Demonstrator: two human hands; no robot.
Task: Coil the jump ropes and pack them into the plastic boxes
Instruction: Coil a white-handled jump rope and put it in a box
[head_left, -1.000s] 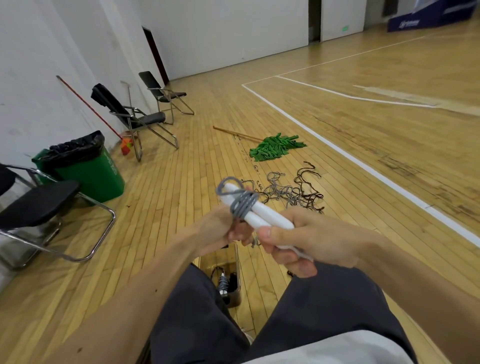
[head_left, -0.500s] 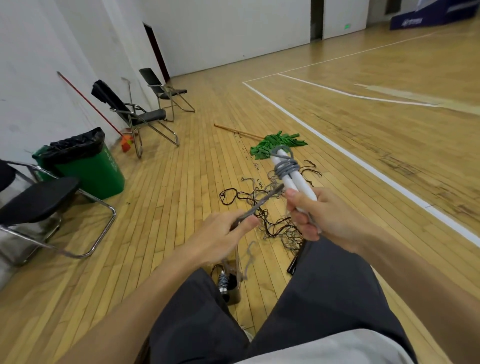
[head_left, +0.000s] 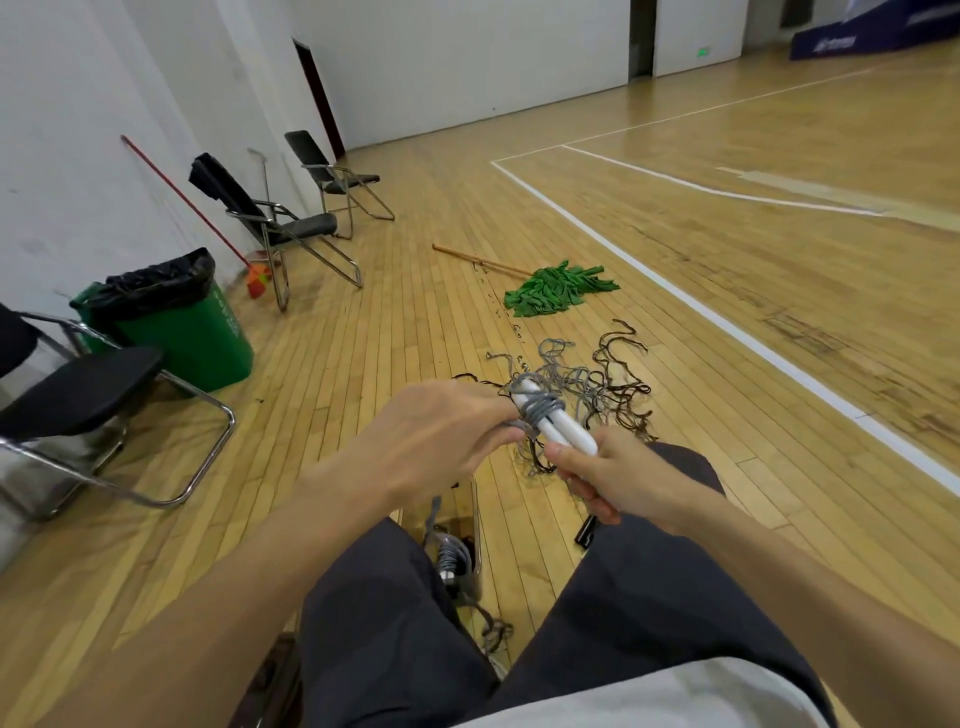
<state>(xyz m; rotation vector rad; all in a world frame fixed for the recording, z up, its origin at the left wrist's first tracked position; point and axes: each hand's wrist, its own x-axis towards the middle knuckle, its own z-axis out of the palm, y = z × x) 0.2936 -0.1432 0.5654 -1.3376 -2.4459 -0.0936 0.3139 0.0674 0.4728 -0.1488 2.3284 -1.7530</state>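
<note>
Forearms: both extended forward over the knees, hands meeting above the floor (head_left: 363, 389).
Right hand (head_left: 613, 483): fingers curled tight around the near ends of two white handles (head_left: 558, 423), which lie side by side and tilt up and away.
Left hand (head_left: 441, 431): back uppermost, fingers bent onto the grey cord (head_left: 540, 408) at the handles' far end, pinching it.
Grey cord: several turns wound round both handles; one strand trails down toward the plastic box (head_left: 477, 535) between the legs.
Loose ropes (head_left: 602, 374): grey and dark tangle on the floor beyond the hands.
</note>
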